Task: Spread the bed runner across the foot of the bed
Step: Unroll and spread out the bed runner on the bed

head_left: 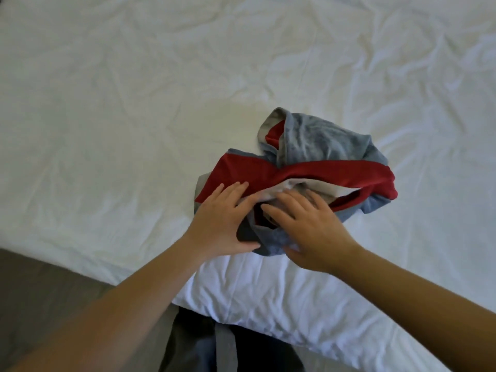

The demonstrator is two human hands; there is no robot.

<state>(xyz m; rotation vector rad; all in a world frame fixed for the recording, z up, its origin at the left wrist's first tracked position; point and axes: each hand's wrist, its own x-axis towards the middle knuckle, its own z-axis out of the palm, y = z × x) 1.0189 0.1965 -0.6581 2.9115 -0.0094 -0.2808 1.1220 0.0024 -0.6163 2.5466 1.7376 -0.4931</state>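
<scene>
Bed runner (pixel 308 162) bunched on bed (pixel 134 103); left hand (pixel 220 221), right hand (pixel 308 224) flat on it.

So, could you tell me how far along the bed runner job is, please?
Done: the runner is on the white sheet near the bed's edge. In hand: the left hand and right hand rest on the bunched cloth, fingers spread. Left: it is still crumpled, so all the spreading remains.
</scene>
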